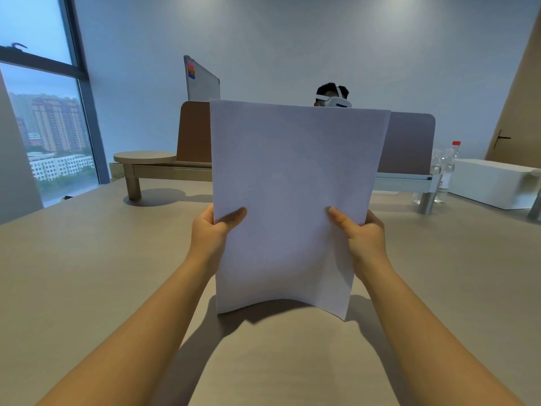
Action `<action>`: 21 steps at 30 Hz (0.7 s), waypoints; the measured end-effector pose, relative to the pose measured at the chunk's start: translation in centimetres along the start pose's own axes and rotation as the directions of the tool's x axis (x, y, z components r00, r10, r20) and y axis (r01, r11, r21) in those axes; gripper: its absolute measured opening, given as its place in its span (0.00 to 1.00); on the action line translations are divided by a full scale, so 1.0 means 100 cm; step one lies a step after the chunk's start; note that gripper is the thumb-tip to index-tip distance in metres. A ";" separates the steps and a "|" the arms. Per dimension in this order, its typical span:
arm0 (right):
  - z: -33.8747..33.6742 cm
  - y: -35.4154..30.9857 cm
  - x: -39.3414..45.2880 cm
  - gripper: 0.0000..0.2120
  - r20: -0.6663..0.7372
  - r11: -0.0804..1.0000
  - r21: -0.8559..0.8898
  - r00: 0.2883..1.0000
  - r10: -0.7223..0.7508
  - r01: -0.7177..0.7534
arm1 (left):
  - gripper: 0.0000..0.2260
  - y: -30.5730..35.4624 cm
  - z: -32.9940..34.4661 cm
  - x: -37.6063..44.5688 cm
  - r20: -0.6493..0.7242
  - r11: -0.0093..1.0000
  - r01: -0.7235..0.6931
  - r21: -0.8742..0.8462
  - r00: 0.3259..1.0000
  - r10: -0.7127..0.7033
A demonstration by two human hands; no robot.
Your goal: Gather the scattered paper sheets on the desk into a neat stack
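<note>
Below the fingers (234,215) the bench (87,273) lies bare on both sides of the upright paper sheets (292,200), leaving open passage left and right. Beyond the fingers stands a divider panel (193,133); far to their right, water bottles (446,168) and a white box (491,183) crowd the bench edge.

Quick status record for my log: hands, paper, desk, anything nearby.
left hand: grips the left edge of the sheets, thumb in front
right hand: grips the right edge, thumb in front
sheets: white, held upright, bottom edge bowed just above the desk
desk: tan; no loose sheets in view
bottles: far right, beside a white box
divider: behind the sheets, with a person beyond it
</note>
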State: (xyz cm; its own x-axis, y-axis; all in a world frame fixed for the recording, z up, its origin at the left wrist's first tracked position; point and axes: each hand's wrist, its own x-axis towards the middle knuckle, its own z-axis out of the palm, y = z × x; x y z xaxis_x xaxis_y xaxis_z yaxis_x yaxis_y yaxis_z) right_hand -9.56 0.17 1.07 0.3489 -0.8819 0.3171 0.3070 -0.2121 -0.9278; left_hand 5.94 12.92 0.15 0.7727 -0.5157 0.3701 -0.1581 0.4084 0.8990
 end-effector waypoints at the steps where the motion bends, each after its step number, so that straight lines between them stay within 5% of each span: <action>1: 0.001 -0.002 0.000 0.09 -0.002 1.000 -0.008 1.000 -0.009 0.009 | 0.07 0.002 0.000 0.001 -0.005 1.000 -0.007 0.011 1.000 0.007; 21: 0.011 0.014 0.042 0.14 0.042 0.992 -0.049 0.992 0.122 -0.120 | 0.16 -0.010 0.006 0.045 0.033 0.955 0.183 0.231 0.980 -0.196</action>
State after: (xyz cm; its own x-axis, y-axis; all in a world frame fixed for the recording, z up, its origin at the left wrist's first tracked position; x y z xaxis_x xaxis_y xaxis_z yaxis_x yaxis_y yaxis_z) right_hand -6.70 -3.39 1.30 0.4206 -0.8828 0.2091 0.2191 -0.1248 -0.9677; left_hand 9.21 9.72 1.01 0.7679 -0.6104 0.1942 -0.1515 0.1216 0.9810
